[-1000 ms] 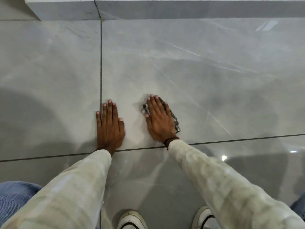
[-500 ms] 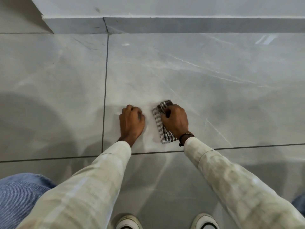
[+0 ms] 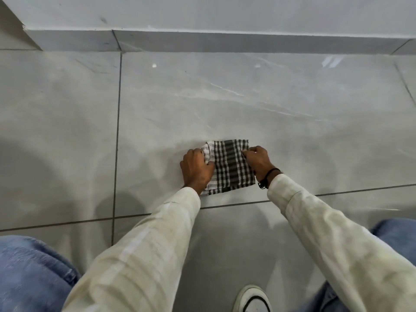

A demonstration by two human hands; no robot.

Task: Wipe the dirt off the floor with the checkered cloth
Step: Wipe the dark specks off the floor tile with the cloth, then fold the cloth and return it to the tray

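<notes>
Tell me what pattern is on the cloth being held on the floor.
The cloth has a black-and-white check, with a paler white strip along its left edge; it shows clearly in the head view.

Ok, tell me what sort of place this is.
Probably an indoor room of a home or building, seen at floor level. The floor is glossy grey marble-look tile with dark grout lines, and a tiled skirting runs along the foot of a plain wall. Which room it is cannot be told.
</notes>
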